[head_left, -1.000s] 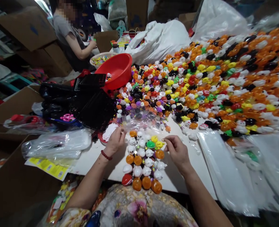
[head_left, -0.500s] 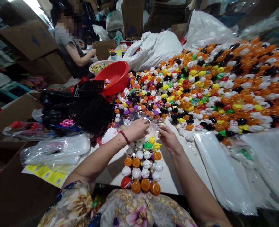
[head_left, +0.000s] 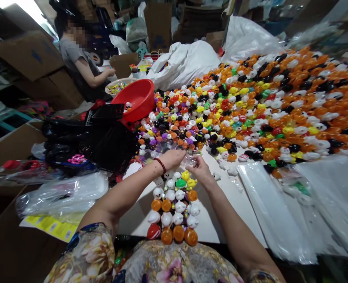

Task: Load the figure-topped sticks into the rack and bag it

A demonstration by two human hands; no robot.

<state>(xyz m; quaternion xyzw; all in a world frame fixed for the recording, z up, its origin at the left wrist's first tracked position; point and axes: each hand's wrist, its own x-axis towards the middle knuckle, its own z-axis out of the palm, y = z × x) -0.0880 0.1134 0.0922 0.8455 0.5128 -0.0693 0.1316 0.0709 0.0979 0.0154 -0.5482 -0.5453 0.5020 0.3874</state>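
Note:
My left hand, with a dark red bead bracelet at the wrist, pinches the crumpled clear plastic bag from the left. On the other side my right hand is closed on the same plastic with thumb and fingers. Just below both hands, small plastic toys lie in rows on the white tabletop: white, orange, yellow, green and red ones. Whether the plastic covers these rows I cannot tell. My left hand hides part of the topmost toys.
A large heap of mixed toys covers the back and right. Stacked clear bags lie at right, more plastic bags at left. A red basin stands behind black bags. Another person sits at back left.
My hands have drawn closer together, and the plastic between them is more bunched. The whole view has shifted slightly, so things appear further left. The rows of toys keep their arrangement.

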